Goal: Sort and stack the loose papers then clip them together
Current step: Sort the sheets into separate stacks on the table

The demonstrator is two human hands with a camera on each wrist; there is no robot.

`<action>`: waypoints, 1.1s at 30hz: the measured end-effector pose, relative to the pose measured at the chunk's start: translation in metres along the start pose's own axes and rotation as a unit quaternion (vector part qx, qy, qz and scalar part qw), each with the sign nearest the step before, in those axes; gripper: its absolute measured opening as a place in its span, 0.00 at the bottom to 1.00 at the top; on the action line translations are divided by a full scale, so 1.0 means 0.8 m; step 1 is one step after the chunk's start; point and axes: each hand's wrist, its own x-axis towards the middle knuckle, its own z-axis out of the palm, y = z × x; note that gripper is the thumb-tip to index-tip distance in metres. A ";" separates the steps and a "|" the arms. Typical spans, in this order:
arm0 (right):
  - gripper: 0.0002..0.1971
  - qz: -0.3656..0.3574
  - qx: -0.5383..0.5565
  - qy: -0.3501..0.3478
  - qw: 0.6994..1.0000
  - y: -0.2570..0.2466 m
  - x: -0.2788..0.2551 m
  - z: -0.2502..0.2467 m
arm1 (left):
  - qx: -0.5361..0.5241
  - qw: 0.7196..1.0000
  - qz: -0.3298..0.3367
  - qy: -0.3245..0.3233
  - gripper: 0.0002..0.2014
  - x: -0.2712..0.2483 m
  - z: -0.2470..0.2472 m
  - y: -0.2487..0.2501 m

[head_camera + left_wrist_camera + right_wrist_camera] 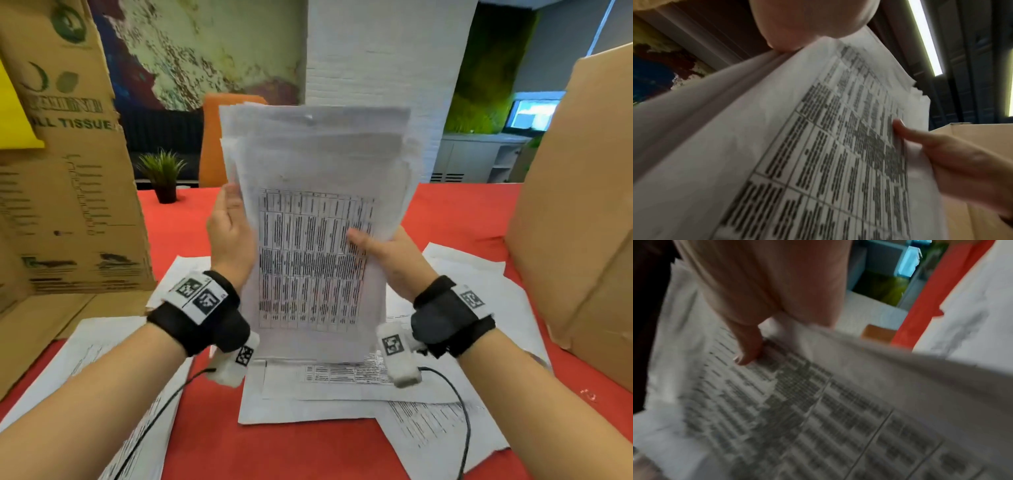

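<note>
Above the red surface [455, 219], a stack of papers [315, 212] stands upright, its bottom edge on or just over the loose sheets [342, 394] spread below it; contact there cannot be told. At the stack's left edge, the left hand [233, 236] grips it, palm against the side, fingers behind and out of sight. At the stack's right edge, the right hand [394, 260] pinches it, thumb lying across the printed table on the front page. Left of the stack stands a cardboard panel [68, 164], right of it a cardboard box [575, 205], and behind it, to the left, a small potted plant [163, 174].
</note>
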 end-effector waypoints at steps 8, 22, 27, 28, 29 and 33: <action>0.13 -0.087 0.062 0.072 0.992 -0.079 0.023 0.008 | 0.015 0.982 0.189 -0.007 0.19 0.024 0.005 0.060; 0.08 -0.106 0.097 0.071 0.987 -0.091 0.028 0.033 | -0.048 0.979 0.176 0.086 0.10 0.041 0.024 0.066; 0.18 -0.056 -0.027 0.011 0.998 -0.063 0.031 0.001 | -0.021 1.000 -0.011 0.004 0.03 0.053 0.004 0.034; 0.18 -0.023 -0.070 0.000 0.997 -0.042 0.027 0.001 | -0.005 0.996 -0.078 -0.037 0.10 0.045 0.001 0.012; 0.16 -0.006 -0.092 0.019 0.996 -0.022 0.024 0.002 | 0.000 0.987 -0.146 -0.068 0.19 0.033 -0.002 -0.009; 0.13 0.005 0.107 0.239 0.965 0.009 0.027 -0.013 | 0.055 0.942 -0.331 0.016 0.38 -0.027 -0.017 -0.070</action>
